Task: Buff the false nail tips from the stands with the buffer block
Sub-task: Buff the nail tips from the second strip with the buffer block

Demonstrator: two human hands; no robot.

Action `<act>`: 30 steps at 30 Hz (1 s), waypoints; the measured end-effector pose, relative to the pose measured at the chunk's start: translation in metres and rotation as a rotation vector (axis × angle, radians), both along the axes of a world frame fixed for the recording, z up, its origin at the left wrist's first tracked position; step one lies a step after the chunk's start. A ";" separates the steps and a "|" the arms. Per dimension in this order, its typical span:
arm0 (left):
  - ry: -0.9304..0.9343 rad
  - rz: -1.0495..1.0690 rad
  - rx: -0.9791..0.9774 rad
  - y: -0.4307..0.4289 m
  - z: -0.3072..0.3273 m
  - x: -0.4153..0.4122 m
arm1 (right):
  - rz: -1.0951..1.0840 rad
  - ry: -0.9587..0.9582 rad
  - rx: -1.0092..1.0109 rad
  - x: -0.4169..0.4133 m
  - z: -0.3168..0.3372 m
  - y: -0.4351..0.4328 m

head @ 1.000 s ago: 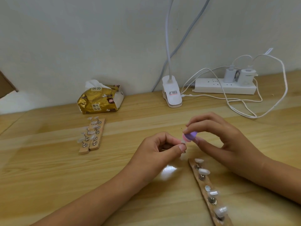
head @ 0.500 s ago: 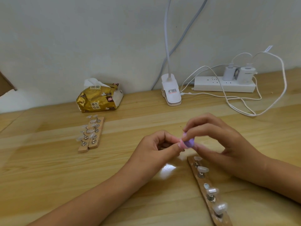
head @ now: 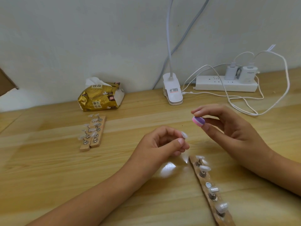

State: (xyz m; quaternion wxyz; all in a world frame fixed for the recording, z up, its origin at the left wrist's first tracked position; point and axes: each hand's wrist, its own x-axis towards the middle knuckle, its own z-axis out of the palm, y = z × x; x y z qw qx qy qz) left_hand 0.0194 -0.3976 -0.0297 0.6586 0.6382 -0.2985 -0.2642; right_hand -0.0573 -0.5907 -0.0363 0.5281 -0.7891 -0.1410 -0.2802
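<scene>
1. Wooden counter (head: 48,176), pale wall behind; view looks down on both hands.
2. Nearest: near stand (head: 204,179), a strip running from bottom right up toward the hands. Four tips sit on pegs; one seat between them is bare.
3. Left hand (head: 156,144), just beyond the strip's far end, fingers curled. Thumb and forefinger pinch one tip (head: 184,135). Whether a peg sits under it cannot be told; the fingers hide it.
4. Tip stands above the thumbnail, curved face up and turned toward the right hand. Long axis appears to run upper left to lower right; it is small, so this is approximate.
5. Right hand (head: 231,128), slightly farther, pinches the buffer (head: 198,121), thumb below and forefinger above, other fingers loose. Pink and purple layers show.
6. Key relation: buffer lies up and right of the tip, near but apart, with a clear gap. Judgement: the next stroke needs the buffer brought down-left onto the tip's face.
7. Farther left: far stands (head: 96,132), two side by side, loaded. By the wall: tissue pack (head: 101,97), lamp clip (head: 172,92), power strip (head: 226,83).
</scene>
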 end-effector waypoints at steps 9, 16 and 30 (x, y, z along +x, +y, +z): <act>-0.085 0.034 0.067 0.000 -0.001 0.000 | 0.007 0.002 -0.272 -0.002 0.001 -0.002; -0.211 -0.006 0.133 0.000 -0.001 -0.002 | -0.014 -0.031 -0.445 -0.004 0.000 -0.001; -0.247 -0.002 0.162 -0.001 -0.001 -0.002 | 0.018 -0.049 -0.465 -0.005 -0.001 0.000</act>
